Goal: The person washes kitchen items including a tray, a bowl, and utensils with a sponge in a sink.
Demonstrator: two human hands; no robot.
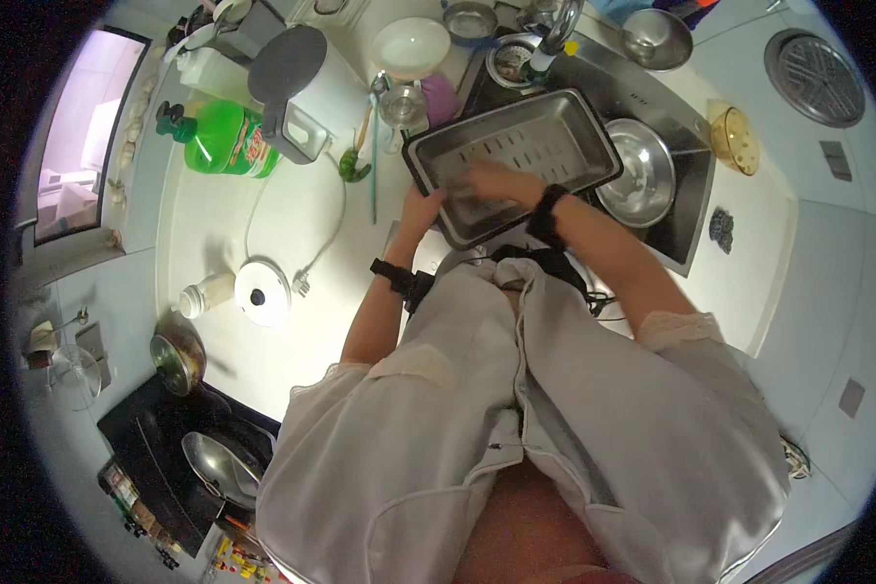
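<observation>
A rectangular metal drain basket [555, 136] with dark edges and slots in its floor lies tilted across the front left of the sink [689, 209]. At its near left corner my left hand [421, 212] is closed on the rim. My right hand [501, 183] reaches inside, over the basket's floor. Motion smears its fingers, so I cannot make out whether they hold anything. A dark band circles each wrist. Just right of the basket, a round steel bowl [637, 173] sits in the sink.
Behind the basket are the faucet [560, 34], a white bowl [412, 49] and a glass cup [402, 107]. To the left stand a white pitcher-like appliance [326, 92] with a cord and a green pump bottle [224, 138]. A white lid [263, 293] and a jar [207, 295] lie nearer.
</observation>
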